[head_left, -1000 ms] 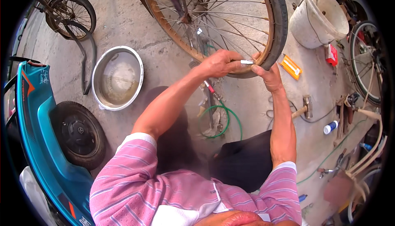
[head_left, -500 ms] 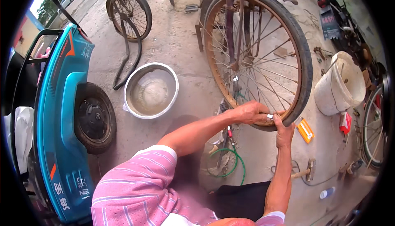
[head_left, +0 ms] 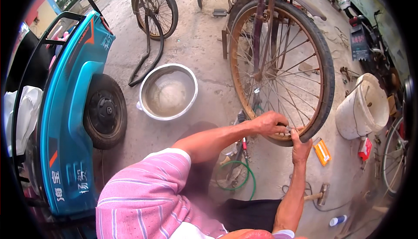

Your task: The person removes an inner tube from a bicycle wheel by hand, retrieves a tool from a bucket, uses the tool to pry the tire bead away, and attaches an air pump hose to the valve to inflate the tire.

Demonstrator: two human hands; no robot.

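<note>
A spoked wheel with a rusty rim (head_left: pixel 236 92) and a black tyre (head_left: pixel 329 80) stands upright ahead of me, held in a worn dark fork (head_left: pixel 260 30). At its lower edge, my left hand (head_left: pixel 269 123) is closed, its fingertips pinching a small silvery piece (head_left: pixel 288 129) against the rim. What the piece is, I cannot make out. My right hand (head_left: pixel 301 146) grips the tyre just beside it, thumb up on the rim and fingers mostly hidden. The two hands nearly meet.
A metal basin of water (head_left: pixel 169 92) sits left of the wheel, near a teal vehicle (head_left: pixel 69 121). On the right are a dirty white bucket (head_left: pixel 355 108), an orange box (head_left: pixel 321 152), a red box (head_left: pixel 365 148) and a hammer (head_left: pixel 323 194). A green hose (head_left: pixel 250 182) curls below the wheel.
The whole view has shifted slightly. My left fingers have turned a little at the rim, and less of the silvery piece shows. My right hand keeps its grip on the tyre.
</note>
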